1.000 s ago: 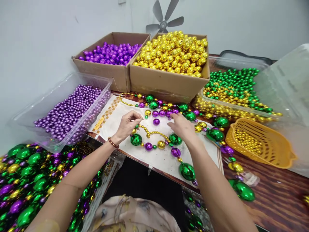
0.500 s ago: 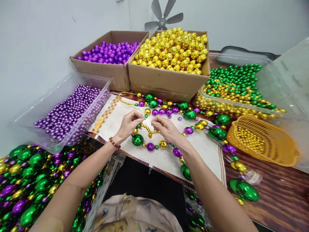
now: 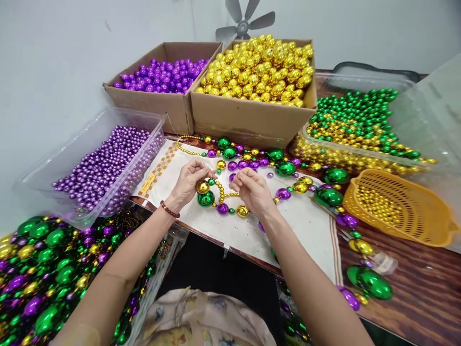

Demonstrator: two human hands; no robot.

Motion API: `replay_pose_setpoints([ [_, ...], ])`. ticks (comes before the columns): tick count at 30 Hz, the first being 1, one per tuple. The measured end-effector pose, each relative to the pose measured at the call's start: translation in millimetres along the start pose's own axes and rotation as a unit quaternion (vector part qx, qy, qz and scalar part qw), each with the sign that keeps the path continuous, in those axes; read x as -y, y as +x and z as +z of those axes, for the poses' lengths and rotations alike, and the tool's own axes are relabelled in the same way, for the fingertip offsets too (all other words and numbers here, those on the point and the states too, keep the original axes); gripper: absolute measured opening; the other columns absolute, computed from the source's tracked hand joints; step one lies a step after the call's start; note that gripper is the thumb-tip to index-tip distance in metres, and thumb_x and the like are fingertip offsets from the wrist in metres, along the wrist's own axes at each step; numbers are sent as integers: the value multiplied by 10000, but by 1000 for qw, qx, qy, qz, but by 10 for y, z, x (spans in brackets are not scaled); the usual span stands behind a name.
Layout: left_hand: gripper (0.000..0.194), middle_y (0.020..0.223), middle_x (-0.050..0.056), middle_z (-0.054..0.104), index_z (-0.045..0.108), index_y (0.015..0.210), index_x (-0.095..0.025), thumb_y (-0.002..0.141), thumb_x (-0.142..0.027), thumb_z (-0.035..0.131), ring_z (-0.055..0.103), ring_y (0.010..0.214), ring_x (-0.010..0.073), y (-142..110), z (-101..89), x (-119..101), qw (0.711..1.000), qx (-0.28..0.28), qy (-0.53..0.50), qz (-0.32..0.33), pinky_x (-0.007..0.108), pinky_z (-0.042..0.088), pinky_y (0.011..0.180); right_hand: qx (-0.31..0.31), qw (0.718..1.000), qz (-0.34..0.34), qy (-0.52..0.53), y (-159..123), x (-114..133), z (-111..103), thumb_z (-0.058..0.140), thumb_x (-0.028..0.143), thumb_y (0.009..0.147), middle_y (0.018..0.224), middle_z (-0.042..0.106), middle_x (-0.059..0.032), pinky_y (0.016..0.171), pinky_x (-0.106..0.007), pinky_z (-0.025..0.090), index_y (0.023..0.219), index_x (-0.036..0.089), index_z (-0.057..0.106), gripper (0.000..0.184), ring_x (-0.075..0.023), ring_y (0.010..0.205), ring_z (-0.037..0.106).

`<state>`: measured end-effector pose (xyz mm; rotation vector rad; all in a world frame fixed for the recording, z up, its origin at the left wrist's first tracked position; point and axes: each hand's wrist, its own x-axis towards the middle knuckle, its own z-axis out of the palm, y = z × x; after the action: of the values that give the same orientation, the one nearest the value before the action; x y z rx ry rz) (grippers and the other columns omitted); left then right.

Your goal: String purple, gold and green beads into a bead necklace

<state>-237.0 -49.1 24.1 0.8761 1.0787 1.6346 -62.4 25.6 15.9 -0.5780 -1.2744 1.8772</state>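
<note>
Over the white cloth, my left hand is closed in a pinch on a bead necklace. A gold bead and a small green bead of it hang just under those fingers. A run of small gold beads curves down from there toward the right. My right hand is also closed, thumb against fingertips, a short gap to the right of the left one. Whatever is between its fingers is too small to make out. Beside its fingertips shows a purple bead. The necklace's larger beads lie on the cloth between the hands.
Behind stand cardboard boxes of purple beads and gold beads. Clear bins hold small purple beads at left and green and gold beads at right. A yellow basket sits right. Finished-looking strands heap at lower left.
My hands have moved a little farther apart, the right one turning its fingers upward. The gold and green beads under my left hand now show more fully.
</note>
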Motion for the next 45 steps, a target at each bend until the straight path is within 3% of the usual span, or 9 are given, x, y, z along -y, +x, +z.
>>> replay_pose_setpoints([
  [5, 330, 620, -66, 621, 478, 767, -201, 792, -338, 776, 646, 625, 91, 11, 35, -26, 997, 53, 41, -44, 410, 545, 960, 8, 999, 22, -31, 75, -34, -140, 788, 577, 714, 617, 366, 44, 550, -294, 368, 695, 240, 479, 457, -119, 561, 363],
  [11, 302, 625, -53, 622, 507, 753, -180, 767, -275, 793, 630, 605, 80, 75, -42, -50, 981, 125, 35, -143, 384, 560, 917, 30, 998, 49, -16, 106, 63, -209, 829, 518, 698, 644, 495, 33, 632, -310, 468, 728, 221, 526, 426, -124, 604, 518],
  [17, 312, 601, -84, 598, 586, 926, -174, 728, -219, 823, 599, 537, 64, 171, -109, -60, 969, 124, 31, -213, 383, 567, 897, 73, 982, 16, -174, 229, 220, -160, 613, 386, 889, 893, 686, -58, 809, -373, 490, 830, 212, 569, 189, -191, 822, 632],
  [26, 296, 605, -45, 621, 584, 767, -153, 726, -292, 842, 586, 546, 57, 177, -84, -111, 966, 153, 73, -193, 303, 549, 830, 31, 767, -186, -613, 677, 132, 197, 512, 120, 910, 1096, 706, -136, 998, -464, 360, 896, 174, 643, 143, -286, 1072, 584],
  [29, 303, 619, -44, 619, 578, 779, -157, 731, -303, 840, 600, 568, 67, 159, -122, -129, 972, 138, 63, -179, 290, 545, 792, 19, 822, -148, -549, 534, 98, 150, 526, 149, 908, 1161, 705, -131, 927, -439, 439, 1016, 170, 674, 185, -272, 1021, 633],
  [33, 286, 667, -26, 638, 582, 775, -157, 731, -286, 834, 610, 596, 75, 154, -137, -139, 973, 136, 66, -175, 230, 492, 651, 163, 920, -21, -355, 307, 17, 1, 584, 215, 855, 954, 733, -45, 676, -301, 496, 1013, 199, 694, 193, -159, 700, 651],
  [37, 266, 690, -3, 660, 589, 762, -153, 723, -265, 827, 637, 643, 93, 174, -141, -154, 970, 139, 95, -175, 224, 468, 632, 116, 907, -38, -403, 132, 67, -54, 584, 256, 876, 673, 652, -2, 618, -269, 409, 774, 200, 695, 161, -146, 638, 585],
  [42, 217, 713, 10, 669, 617, 748, -146, 714, -221, 818, 623, 671, 98, 192, -156, -214, 964, 152, 144, -163, 230, 451, 627, 128, 854, -89, -496, -28, 185, 4, 586, 204, 882, 775, 718, -3, 629, -272, 360, 814, 225, 732, 162, -146, 678, 595],
  [45, 206, 728, 7, 660, 616, 732, -139, 706, -204, 810, 596, 659, 87, 188, -142, -263, 963, 155, 164, -147, 226, 442, 610, 166, 878, -64, -443, -54, 167, 22, 579, 213, 880, 737, 697, 1, 603, -258, 381, 829, 212, 726, 156, -126, 628, 579],
])
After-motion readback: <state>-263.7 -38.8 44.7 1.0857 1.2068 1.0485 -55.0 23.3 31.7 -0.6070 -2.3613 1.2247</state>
